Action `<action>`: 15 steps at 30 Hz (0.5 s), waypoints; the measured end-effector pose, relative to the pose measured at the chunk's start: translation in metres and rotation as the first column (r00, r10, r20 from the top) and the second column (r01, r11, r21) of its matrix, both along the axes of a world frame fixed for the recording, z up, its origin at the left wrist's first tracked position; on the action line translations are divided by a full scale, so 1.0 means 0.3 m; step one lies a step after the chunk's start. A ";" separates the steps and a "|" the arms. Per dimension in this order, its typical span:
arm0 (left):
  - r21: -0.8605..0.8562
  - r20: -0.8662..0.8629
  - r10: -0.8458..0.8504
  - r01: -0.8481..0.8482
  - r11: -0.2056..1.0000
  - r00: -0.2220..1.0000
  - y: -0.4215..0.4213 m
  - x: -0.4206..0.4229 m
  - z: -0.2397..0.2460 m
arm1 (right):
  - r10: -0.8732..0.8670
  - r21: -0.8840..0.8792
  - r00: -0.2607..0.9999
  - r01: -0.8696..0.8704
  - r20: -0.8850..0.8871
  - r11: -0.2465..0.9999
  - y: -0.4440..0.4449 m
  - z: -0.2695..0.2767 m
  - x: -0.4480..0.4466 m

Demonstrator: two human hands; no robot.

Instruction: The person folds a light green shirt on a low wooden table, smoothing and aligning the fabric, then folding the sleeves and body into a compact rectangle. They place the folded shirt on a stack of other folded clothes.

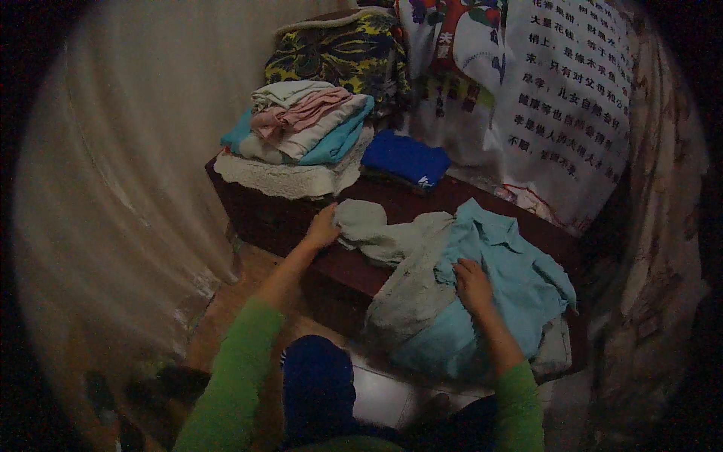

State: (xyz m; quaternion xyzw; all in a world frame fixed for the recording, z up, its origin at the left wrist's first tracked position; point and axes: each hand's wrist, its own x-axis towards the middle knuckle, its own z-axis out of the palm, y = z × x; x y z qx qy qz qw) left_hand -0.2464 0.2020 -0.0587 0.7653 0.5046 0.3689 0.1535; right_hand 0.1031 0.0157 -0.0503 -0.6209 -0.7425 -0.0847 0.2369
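Note:
A light-blue collared shirt (511,265) lies spread on a dark wooden chest-like surface (260,212), its collar toward the far side. Under and beside it is a cream garment (412,288), one sleeve (367,234) stretched out to the left. My left hand (323,227) grips the end of that sleeve near the front edge of the wood. On the left side of the blue shirt, my right hand (473,285) has its fingers curled into the bunched fabric near the sleeve. The lower part of both garments hangs over the front edge.
Folded clothes (305,121) are stacked on a cream fleecy cloth (271,175) at the far left. A folded royal-blue garment (404,158) lies beside them. Behind stand a yellow-and-dark patterned bundle (333,53) and a white printed cloth (565,107). A pale curtain (135,141) hangs at left.

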 end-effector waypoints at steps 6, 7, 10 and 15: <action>-0.146 -0.245 0.007 -0.044 0.988 0.970 -0.003 0.060 0.031 | -0.096 -0.098 0.992 0.089 -0.077 0.991 -0.022 -0.002 0.174; -0.143 -0.268 -0.010 -0.029 0.989 0.963 -0.014 0.024 0.052 | -0.113 -0.100 0.988 0.103 -0.102 0.990 -0.025 -0.005 0.201; 0.045 -0.133 -0.023 0.029 0.999 0.991 -0.077 -0.127 0.124 | -0.095 -0.033 0.989 0.092 -0.116 0.995 -0.019 -0.023 0.266; -0.004 0.290 -0.112 0.118 0.993 0.950 -0.270 -0.320 0.304 | -0.071 0.048 0.997 0.073 -0.032 0.996 -0.012 -0.041 0.273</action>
